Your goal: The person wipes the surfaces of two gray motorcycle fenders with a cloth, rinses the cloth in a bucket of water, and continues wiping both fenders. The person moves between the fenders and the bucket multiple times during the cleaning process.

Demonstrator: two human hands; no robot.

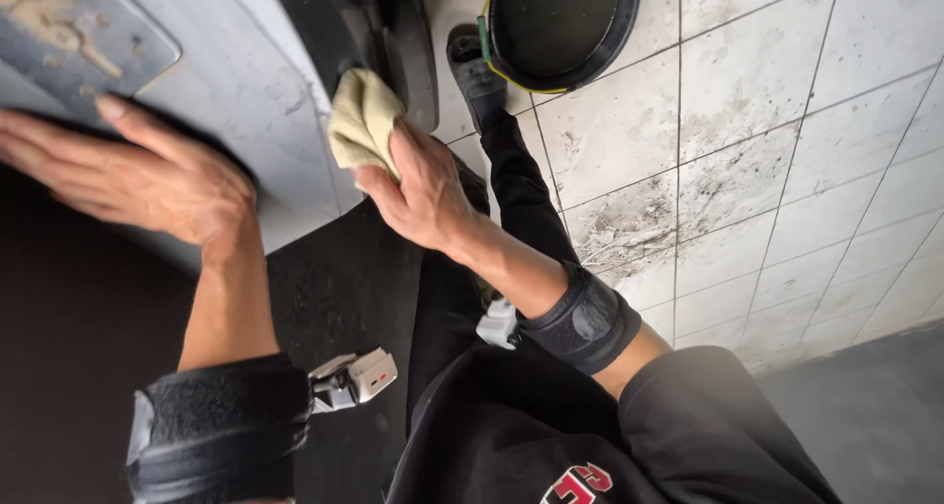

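Grimy pale floor tiles [747, 170] with dark grout run beside a smooth grey painted panel [246, 91]. On the panel's edge, the right hand [423, 189] clenches a soft, crumpled yellowish cloth [362, 118]. Flat and spread, the left hand [128, 175] presses the panel. A round black bucket [560, 27] stands nearby.

Left hand [128, 175]: fingertips cut off by left frame edge
Black tub [562, 27]: upper part beyond top edge
Yellow cloth [362, 120]: lower portion hidden under right hand [423, 189]
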